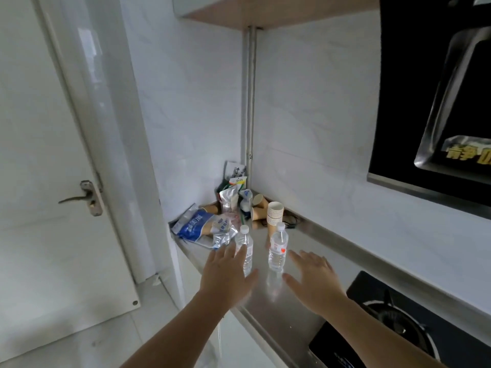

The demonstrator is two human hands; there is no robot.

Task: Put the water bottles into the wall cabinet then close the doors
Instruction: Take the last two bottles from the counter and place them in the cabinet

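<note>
Two clear water bottles with white caps stand upright on the steel counter (300,298). The left bottle (245,247) is just beyond the fingers of my left hand (225,274), which reaches toward it with spread fingers and partly overlaps its lower left side. The right bottle (278,248), with a red-and-white label, stands just left of my right hand (312,277), whose fingers are spread and apart from it. Neither hand holds anything. The underside of the wall cabinet (265,11) shows at the top; its doors are out of view.
A stack of paper cups (275,216), loose cups, a blue bag (195,227) and packets crowd the corner behind the bottles. A black range hood (435,102) hangs at the right above a gas hob (398,322). A white door (53,181) stands at the left.
</note>
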